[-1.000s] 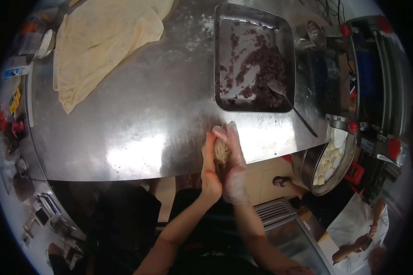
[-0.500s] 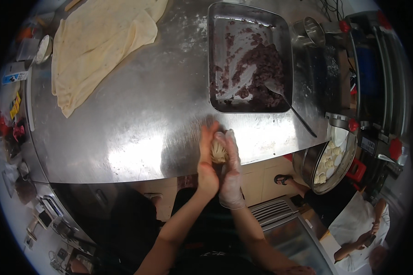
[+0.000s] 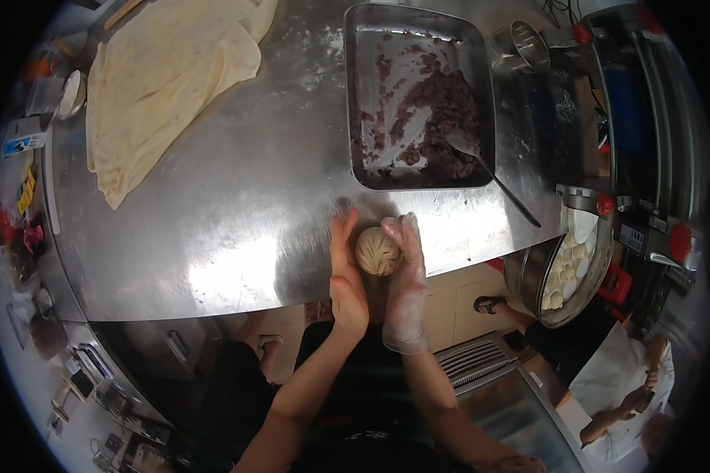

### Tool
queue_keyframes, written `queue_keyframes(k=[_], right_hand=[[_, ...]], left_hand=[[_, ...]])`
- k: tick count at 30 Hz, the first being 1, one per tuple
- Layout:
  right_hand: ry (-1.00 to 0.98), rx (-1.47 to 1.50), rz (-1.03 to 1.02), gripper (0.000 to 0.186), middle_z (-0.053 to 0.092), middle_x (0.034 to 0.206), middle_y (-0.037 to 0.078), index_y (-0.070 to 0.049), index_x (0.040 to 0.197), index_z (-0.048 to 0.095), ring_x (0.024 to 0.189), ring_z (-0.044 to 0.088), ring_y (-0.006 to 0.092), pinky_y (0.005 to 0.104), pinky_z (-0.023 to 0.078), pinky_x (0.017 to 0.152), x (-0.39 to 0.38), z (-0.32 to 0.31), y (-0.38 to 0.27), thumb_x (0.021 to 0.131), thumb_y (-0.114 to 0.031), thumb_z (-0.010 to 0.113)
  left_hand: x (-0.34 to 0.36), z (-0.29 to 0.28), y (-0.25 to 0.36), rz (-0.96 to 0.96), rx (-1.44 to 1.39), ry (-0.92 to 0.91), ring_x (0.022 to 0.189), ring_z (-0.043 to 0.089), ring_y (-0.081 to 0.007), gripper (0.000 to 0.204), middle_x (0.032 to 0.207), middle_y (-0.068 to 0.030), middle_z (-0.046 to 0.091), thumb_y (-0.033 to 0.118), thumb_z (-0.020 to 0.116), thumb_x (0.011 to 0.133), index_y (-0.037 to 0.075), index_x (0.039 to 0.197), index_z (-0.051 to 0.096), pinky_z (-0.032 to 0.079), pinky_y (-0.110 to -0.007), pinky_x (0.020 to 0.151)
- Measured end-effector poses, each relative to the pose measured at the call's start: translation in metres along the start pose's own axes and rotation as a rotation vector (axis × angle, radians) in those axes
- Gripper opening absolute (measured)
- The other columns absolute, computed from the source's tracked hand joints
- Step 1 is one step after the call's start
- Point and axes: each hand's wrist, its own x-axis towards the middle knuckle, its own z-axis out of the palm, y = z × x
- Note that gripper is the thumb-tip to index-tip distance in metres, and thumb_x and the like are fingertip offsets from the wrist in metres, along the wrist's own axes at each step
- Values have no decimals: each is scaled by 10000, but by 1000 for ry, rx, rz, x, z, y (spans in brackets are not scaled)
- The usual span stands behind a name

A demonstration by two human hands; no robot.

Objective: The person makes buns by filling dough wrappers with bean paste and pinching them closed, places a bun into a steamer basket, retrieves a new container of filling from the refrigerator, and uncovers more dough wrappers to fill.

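A round, pale brown bun [image 3: 377, 254] with pleats gathered on top sits at the near edge of the steel table, between my two hands. My bare left hand [image 3: 347, 276] curves along its left side, fingers long and pointing away from me. On the opposite side my right hand [image 3: 407, 276], in a clear plastic glove, presses against the bun with thumb and fingers. The bun's underside is hidden. Beyond my hands lies a metal tray [image 3: 351, 102] smeared with dark purple-brown filling [image 3: 454, 98]. A spoon [image 3: 517, 202] rests in it, its handle over the near right corner.
A pale creased sheet [image 3: 162, 91], cloth or dough, covers the table's far left. To the right, a round metal pot [image 3: 521, 284] contains several pale pieces. A metal dipper [image 3: 528, 46] stands past the tray. At lower right, a person in a white apron [image 3: 607, 386] holds a dark object.
My hands have spread apart slightly around the bun, so more of its pleated top shows. The whole view has shifted a little.
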Motion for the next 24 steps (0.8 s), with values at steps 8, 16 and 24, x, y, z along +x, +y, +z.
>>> queue_keyframes(k=[8, 16, 24], right_hand=[[-2, -32, 12, 956, 487, 1370, 140, 13, 1399, 398, 1355, 365, 254, 402, 208, 1161, 7, -4, 4, 884, -776, 235], [93, -6, 31, 811, 433, 1438, 161, 8, 1475, 289, 1356, 376, 279, 406, 231, 1150, 7, 10, -1, 975, -630, 293], [138, 243, -9, 758, 360, 1492, 161, 17, 1440, 357, 1407, 297, 273, 388, 218, 1154, -1, -1, 22, 971, -576, 409]], left_hand=[[-1, 5, 5, -48, -31, -3, 1439, 223, -291, 927, 1559, -202, 215, 706, 154, 938, -8, 1525, 91, 150, -403, 1172], [5, -11, 13, -60, 76, 11, 1457, 173, -303, 906, 1538, -214, 251, 676, 149, 955, -37, 1512, 108, 95, -418, 1186], [13, 13, -5, -148, 63, -110, 1415, 275, -264, 813, 1509, -146, 338, 643, 205, 980, -7, 1456, 317, 174, -397, 1167]])
